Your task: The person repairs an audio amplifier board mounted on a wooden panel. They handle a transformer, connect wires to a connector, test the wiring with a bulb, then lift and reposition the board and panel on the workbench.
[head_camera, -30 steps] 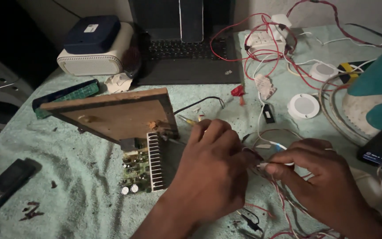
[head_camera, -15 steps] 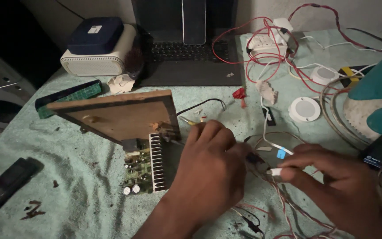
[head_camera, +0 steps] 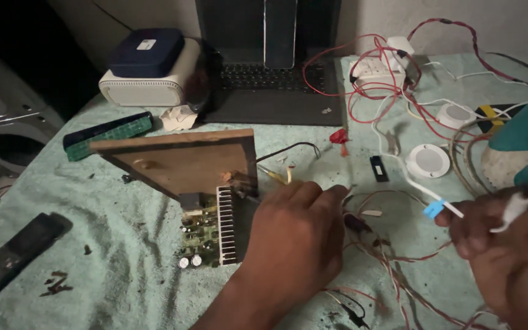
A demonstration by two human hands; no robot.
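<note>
Pretty cramped around the fingers here. The left hand (head_camera: 294, 235) sits knuckles-up on the green cloth (head_camera: 111, 208), fingers curled together and pressing down just beside the finned heatsink (head_camera: 226, 225) of the circuit board (head_camera: 200, 235); can't tell if it's actually gripping anything underneath. Right past its fingertips is a tangle of red wires (head_camera: 392, 269), and the wooden panel (head_camera: 184, 162) crowds in above the board. The right hand (head_camera: 508, 256) is at the frame edge, well apart from the left, fingers pinched on a white cable with a blue tip (head_camera: 434, 209). Open cloth only left of the board.
</note>
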